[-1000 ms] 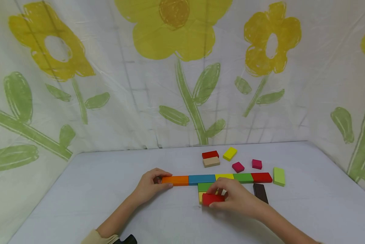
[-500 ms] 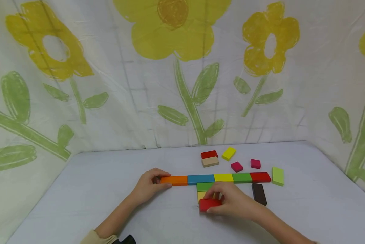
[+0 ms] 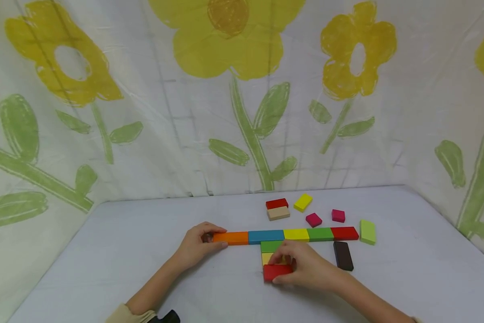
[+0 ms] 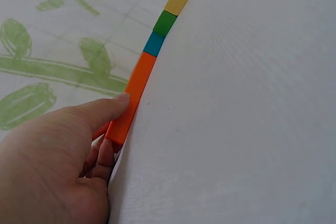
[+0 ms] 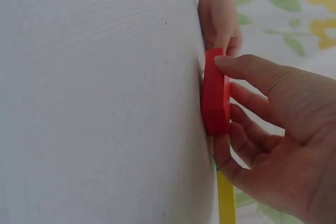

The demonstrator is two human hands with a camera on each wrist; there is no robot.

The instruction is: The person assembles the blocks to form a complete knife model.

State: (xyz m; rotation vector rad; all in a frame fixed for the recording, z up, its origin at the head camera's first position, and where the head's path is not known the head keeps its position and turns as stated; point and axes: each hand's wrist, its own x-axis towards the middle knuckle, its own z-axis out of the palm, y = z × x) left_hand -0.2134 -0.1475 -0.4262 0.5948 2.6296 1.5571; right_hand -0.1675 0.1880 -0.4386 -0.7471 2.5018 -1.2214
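Note:
In the head view my left hand (image 3: 193,246) holds the left end of an orange block (image 3: 237,238), with its thumb along the near side. That block starts a row running right through a blue block (image 3: 265,236), a yellow block (image 3: 296,235), a green block (image 3: 320,233) and a red end block (image 3: 344,233). Below the row lie a second green block (image 3: 270,246) and a pale yellow block (image 3: 267,258), partly covered by my right hand (image 3: 308,268). This hand pinches a red block (image 5: 213,93) at the pale yellow block's near side. Whether they touch is unclear.
A dark block (image 3: 343,255) lies just right of my right hand. Beyond the row are a red block (image 3: 276,203), a beige block (image 3: 278,213), a bright yellow block (image 3: 303,202) and two pink blocks (image 3: 314,220). A lime block (image 3: 367,232) sits past the row's right end.
My right hand has drawn the red block toward me and slightly left, from over the pale yellow block to its near side. My left hand keeps its hold on the orange block.

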